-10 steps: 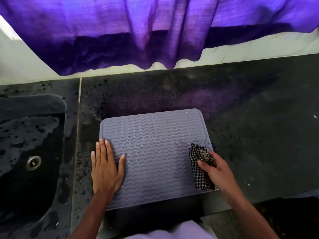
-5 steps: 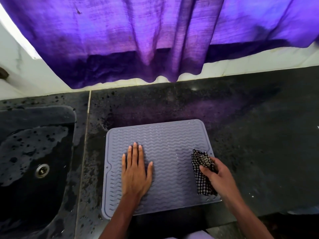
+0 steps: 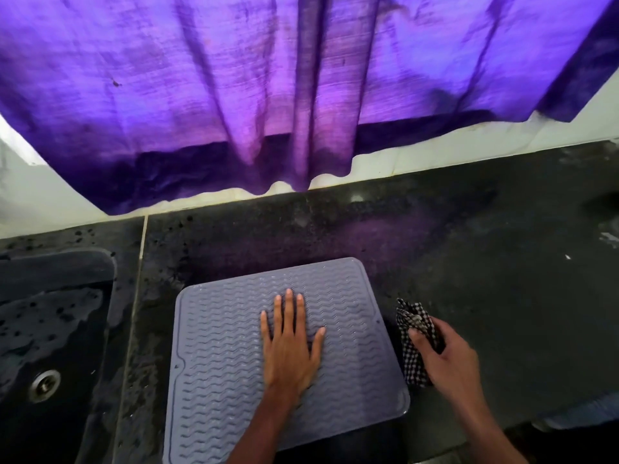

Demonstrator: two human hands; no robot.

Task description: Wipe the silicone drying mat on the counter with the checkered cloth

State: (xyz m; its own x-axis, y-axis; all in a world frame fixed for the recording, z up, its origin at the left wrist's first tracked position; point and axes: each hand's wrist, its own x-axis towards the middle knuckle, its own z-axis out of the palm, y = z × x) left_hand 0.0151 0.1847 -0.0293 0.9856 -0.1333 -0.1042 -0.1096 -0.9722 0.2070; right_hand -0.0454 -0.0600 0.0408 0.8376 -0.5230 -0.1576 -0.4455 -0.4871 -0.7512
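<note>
Since a moment ago the left hand (image 3: pixel 291 349) has slid from the left side of the mat (image 3: pixel 217 346) to its middle, and the cloth (image 3: pixel 413 343) that lay on the mat's right edge now sits off it, just beside that edge. Nearest the camera, the left hand lies flat on the grey wavy-ribbed mat, fingers straight and a little spread, thumb out to the side, gripping nothing; it looks placed there to pin the mat so it will not skid on the wet surface under the wiping. To its right, the right hand (image 3: pixel 449 360) has its fingers and thumb curled round the bunched checkered cloth, whose loose end trails toward the front edge. It is held as a wad, probably to give a firm pad for rubbing. No wiping stroke is on the mat at this instant. The mat rests on the dark speckled counter (image 3: pixel 485 279), its near edge at or over the front; I cannot tell which. Left of it is a dark sink (image 3: pixel 50 329) with a metal drain (image 3: pixel 44 385) and wet patches. Farther back, a pale wall (image 3: pixel 418 159) runs behind the counter, and a purple curtain (image 3: pixel 301 95) hangs over it.
</note>
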